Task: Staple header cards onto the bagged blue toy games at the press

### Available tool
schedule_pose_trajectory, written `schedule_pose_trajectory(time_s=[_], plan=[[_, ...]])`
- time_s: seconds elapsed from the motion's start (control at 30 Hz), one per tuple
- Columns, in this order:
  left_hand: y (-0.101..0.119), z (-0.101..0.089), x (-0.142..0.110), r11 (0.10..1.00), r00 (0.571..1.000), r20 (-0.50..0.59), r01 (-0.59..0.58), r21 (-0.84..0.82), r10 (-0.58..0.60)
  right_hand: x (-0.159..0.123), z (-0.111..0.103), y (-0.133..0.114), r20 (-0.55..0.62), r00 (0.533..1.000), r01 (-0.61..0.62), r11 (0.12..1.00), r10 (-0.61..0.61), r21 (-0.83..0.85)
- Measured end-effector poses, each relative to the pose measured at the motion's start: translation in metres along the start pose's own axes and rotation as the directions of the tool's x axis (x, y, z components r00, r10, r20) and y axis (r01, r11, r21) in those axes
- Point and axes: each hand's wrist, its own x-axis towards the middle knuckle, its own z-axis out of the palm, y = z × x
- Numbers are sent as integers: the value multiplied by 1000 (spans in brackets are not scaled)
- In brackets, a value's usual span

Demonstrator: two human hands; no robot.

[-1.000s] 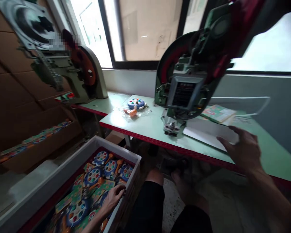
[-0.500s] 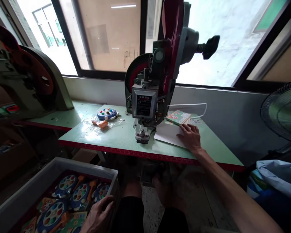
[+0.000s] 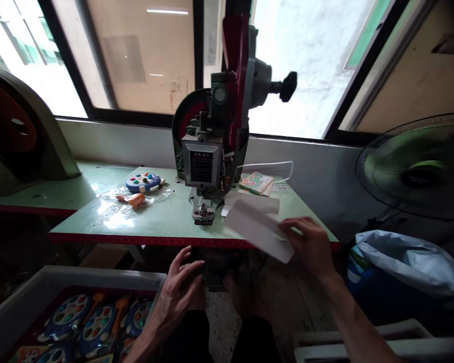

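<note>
Probably light and fairly stiff, the pale blank card (image 3: 258,229) tilts over the front edge of the green-topped worktable (image 3: 170,219), its right end pinched by the right hand (image 3: 310,246); edges suit gripping best, while the left hand (image 3: 177,288) hangs empty, loosely spread
</note>
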Motion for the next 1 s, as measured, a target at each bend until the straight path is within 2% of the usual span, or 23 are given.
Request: schedule_pose_trajectory(time_s=[0.03,0.1,0.2,0.27,0.33,0.4,0.43,0.47,0.5,0.57,0.63,0.67,0.73,0.8,0.87,0.93,1.0], plan=[[7,3,6,999,999,30,-26,-18,27,-19,-1,-8,112,994,-11,996,1,94],[18,10,13,997,984,172,-46,-62,56,-61,4,-23,276,961,-87,966,17,245],[22,24,12,994,894,446,-6,-107,53,-120,14,-30,406,906,-282,888,123,362],[14,31,5,994,842,536,10,-112,52,-154,9,-16,439,862,-425,833,253,355],[1,36,-3,994,840,540,9,-105,49,-186,-15,14,359,809,-559,798,466,223],[-15,37,-10,997,861,508,26,-73,14,-218,-53,54,142,732,-670,741,667,-28],[-22,36,-12,997,872,490,43,-57,-10,-236,-73,74,25,700,-700,692,714,-176],[-29,35,-14,997,879,476,61,-43,-34,-254,-92,92,-43,679,-708,638,733,-303],[-34,34,-15,997,882,467,76,-31,-53,-274,-107,108,-68,643,-721,572,763,-391],[-40,33,-18,996,884,462,90,-19,-71,-313,-120,129,22,538,-752,492,843,-438],[-42,36,-20,995,883,462,95,-5,-82,-351,-108,133,173,446,-790,477,878,-386],[-41,38,-21,995,882,464,96,3,-86,-367,-94,129,246,424,-792,488,872,-366],[-38,43,-23,995,878,470,99,15,-94,-391,-59,114,349,410,-750,529,843,-397],[-32,49,-24,995,870,484,97,19,-95,-403,-25,97,329,418,-695,531,847,-485],[-26,53,-26,996,864,497,88,15,-84,-404,-4,84,262,431,-662,499,864,-558],[-22,55,-28,997,864,498,77,10,-72,-400,2,80,227,435,-653,478,872,-587],[-20,55,-30,998,872,485,69,10,-65,-393,-7,83,228,437,-651,481,870,-588]])
